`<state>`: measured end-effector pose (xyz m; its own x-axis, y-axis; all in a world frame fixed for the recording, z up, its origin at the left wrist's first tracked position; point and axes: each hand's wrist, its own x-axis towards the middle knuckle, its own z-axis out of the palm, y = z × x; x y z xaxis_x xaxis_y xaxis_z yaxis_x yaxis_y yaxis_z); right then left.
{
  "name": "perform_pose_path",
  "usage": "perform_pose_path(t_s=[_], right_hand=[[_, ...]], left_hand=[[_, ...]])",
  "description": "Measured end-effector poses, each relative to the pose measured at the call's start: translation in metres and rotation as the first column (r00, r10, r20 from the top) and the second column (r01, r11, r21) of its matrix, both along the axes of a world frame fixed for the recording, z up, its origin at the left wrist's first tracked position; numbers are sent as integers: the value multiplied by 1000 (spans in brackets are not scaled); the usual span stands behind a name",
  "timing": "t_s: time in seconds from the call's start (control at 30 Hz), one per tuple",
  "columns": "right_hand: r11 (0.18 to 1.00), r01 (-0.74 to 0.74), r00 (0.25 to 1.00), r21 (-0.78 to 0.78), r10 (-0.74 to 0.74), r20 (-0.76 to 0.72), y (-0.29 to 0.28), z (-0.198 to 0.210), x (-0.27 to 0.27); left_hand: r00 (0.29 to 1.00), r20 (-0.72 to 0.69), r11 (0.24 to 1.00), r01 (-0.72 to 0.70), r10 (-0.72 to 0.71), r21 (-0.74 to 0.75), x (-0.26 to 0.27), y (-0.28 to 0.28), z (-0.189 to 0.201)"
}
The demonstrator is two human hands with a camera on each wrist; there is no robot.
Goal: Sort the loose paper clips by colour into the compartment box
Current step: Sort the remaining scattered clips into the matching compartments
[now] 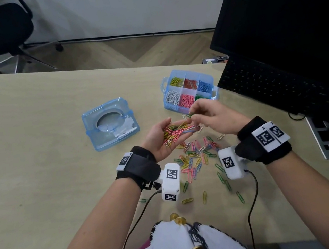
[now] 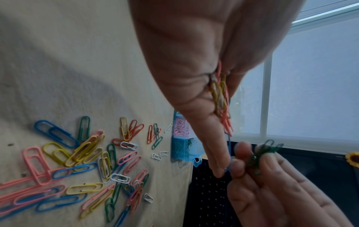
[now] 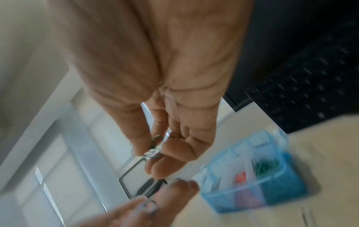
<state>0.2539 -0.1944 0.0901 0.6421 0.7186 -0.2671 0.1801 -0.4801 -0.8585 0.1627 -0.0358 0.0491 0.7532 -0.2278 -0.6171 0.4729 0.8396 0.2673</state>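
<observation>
Hands meet above a scatter of loose clips on the desk. The left hand, palm up with fingers relaxed, cradles a heap of mixed clips, mostly pink and yellow, whose long axes run roughly along the fingers toward the right. The right hand hovers just beside the left fingertips and pinches a small bunch of green clips between thumb and fingers; in the left wrist view the bunch stands up out of the fingertips, while the direction of any single clip cannot be told. The compartment box lies just beyond the right hand, away from the person, its long side running left to right; it already holds yellow, red and blue clips in the far row and white, pink and green in the near row. The green compartment sits at the near right corner, closest to the right hand, so the likely next move is a short forward carry and release there. A lid rests on the desk to the left of the box, well apart from it, and a keyboard borders the box on the right.
</observation>
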Motion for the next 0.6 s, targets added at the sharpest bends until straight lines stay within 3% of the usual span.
perform_pose_path(t_s=[0.13, 0.27, 0.33, 0.43, 0.6], right_hand=[[952, 227, 890, 207, -116, -442, -6, 4, 7], [913, 356, 758, 196, -160, -633, -8, 1, 23], [890, 450, 731, 78, -316, -605, -3, -1, 34], [838, 538, 760, -88, -527, -381, 8, -6, 52], [860, 493, 853, -129, -507, -126, 17, -11, 63]], left_hand=[[1000, -13, 1000, 17, -18, -8, 1, 0, -3], [999, -17, 1000, 27, -27, 10, 2, -1, -6], [999, -23, 1000, 24, -23, 16, 1, -1, -9], [1000, -21, 1000, 15, -14, 24, 0, -1, -10], [1000, 7, 1000, -14, 14, 21, -1, -2, -5]])
